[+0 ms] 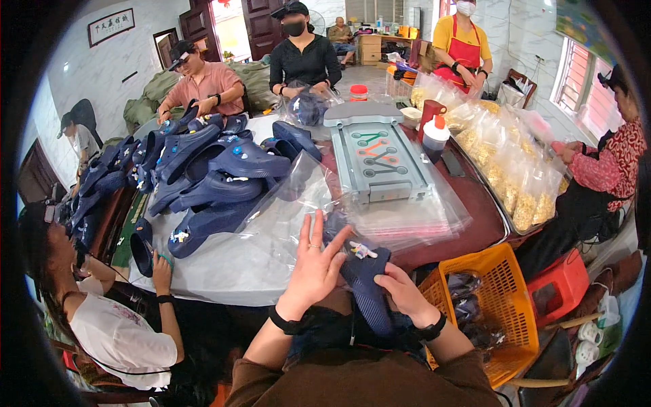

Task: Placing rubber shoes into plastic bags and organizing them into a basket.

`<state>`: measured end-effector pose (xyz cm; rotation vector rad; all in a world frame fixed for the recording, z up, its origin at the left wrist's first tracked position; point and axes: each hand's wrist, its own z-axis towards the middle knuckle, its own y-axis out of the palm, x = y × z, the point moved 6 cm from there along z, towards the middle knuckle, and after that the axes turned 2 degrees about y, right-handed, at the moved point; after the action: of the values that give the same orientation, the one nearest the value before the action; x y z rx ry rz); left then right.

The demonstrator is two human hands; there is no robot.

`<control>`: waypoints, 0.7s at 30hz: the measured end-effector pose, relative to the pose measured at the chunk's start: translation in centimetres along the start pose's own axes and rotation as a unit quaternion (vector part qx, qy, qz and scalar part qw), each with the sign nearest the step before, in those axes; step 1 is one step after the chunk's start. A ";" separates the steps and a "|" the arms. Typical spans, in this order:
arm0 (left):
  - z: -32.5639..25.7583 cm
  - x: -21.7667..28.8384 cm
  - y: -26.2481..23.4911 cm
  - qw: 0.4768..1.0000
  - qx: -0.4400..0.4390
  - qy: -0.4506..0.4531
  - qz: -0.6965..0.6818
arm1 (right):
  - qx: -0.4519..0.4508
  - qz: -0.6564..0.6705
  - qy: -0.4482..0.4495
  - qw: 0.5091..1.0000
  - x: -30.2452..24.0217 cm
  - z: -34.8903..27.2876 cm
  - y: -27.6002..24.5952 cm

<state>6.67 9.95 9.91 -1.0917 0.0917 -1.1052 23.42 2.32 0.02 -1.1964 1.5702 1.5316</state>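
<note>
Navy clog (pixel 366 281) — right hand (pixel 405 293) gripping, left hand (pixel 313 268) fingers spread

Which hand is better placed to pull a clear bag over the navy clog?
Left, probably. The left hand is spread open beside the clear bags, while the right hand grips the navy clog.

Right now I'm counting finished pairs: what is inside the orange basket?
Inside the orange basket lie dark clogs in clear bags, a few showing. How many lie beneath cannot be seen; the top ones cover them.
</note>
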 end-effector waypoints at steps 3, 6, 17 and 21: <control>0.0 2.0 0.0 0.999 -0.020 0.040 0.017 | 0.085 -0.080 -0.092 0.989 -0.5 -0.3 -0.4; -0.2 3.7 1.5 0.992 -0.058 0.107 0.037 | 0.069 -0.315 -0.102 0.941 -1.8 -1.0 1.5; -1.3 5.6 2.5 0.962 -0.150 0.205 -0.098 | 0.061 -0.125 -0.188 0.972 -0.2 -0.5 1.0; -1.6 2.6 3.2 0.994 -0.056 0.090 0.018 | 0.060 -0.218 -0.264 0.937 0.1 2.6 1.0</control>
<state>9.22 7.03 7.83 -1.0836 0.3186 -1.1767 22.11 4.72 0.01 -0.8851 0.9504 1.2951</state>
